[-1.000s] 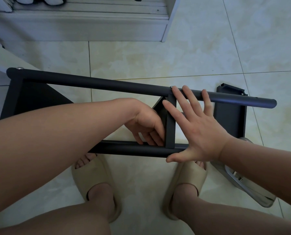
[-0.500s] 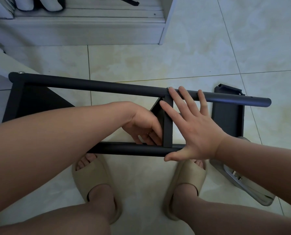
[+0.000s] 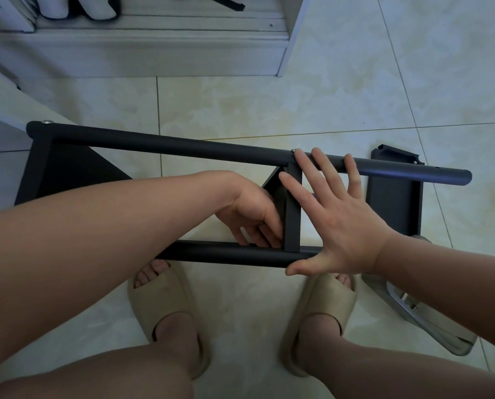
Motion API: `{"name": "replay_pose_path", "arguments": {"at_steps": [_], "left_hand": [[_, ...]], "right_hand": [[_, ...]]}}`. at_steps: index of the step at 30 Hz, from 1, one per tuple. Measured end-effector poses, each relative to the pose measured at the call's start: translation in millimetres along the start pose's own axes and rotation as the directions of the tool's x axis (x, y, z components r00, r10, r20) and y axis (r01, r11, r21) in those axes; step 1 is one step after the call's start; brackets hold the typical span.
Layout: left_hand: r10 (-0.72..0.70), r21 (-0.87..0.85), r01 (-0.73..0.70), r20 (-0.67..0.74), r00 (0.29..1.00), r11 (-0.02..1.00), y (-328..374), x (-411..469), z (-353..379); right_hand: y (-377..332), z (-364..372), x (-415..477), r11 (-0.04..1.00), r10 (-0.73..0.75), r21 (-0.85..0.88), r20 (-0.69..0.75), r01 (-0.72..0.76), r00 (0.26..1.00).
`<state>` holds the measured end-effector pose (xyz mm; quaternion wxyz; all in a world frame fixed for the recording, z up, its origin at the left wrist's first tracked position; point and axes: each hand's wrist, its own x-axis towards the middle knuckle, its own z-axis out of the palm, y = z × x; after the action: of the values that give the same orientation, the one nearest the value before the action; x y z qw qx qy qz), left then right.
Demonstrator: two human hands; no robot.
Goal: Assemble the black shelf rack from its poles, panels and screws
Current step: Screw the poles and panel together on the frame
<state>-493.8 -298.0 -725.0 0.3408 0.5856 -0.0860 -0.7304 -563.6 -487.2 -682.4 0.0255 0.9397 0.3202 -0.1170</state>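
Your left hand reaches in at 9 o'clock of the middle panel, and its fingers end behind that panel's edge, so you cannot tell whether they pinch anything. Your left forearm covers the near pole toward 9 o'clock and the lower part of the end panel, while your right hand covers that pole's 3 o'clock end. At 3 o'clock the loose panel is crossed by the far pole and runs under your right forearm. The shiny metal piece at 4 o'clock is half covered and cannot be identified, and the white things at 12 o'clock are cut off by the top edge.
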Motion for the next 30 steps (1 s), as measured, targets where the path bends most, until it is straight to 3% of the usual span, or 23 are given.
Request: {"name": "replay_pose_path", "arguments": {"at_steps": [4, 12, 22, 30], "left_hand": [[0.04, 0.03, -0.038, -0.06, 0.997, 0.999, 2.4, 1.4, -0.6], [0.016, 0.035, -0.016, 0.0, 1.0, 0.999, 3.1, -3.1, -3.9], [0.07, -0.065, -0.072, -0.035, 0.997, 0.995, -2.3, 1.8, -1.2], [0.041, -0.009, -0.041, -0.036, 0.999, 0.999, -0.4, 0.1, 0.5]], "right_hand": [[0.8, 0.6, 0.5, 1.0, -0.001, 0.001, -0.003, 0.001, 1.0], [0.5, -0.6, 0.4, 1.0, 0.001, -0.006, 0.004, -0.001, 1.0], [-0.6, -2.2, -0.1, 1.0, 0.005, -0.014, 0.015, -0.005, 1.0], [-0.8, -2.1, 0.3, 1.0, 0.006, -0.018, 0.013, -0.006, 1.0]]}}
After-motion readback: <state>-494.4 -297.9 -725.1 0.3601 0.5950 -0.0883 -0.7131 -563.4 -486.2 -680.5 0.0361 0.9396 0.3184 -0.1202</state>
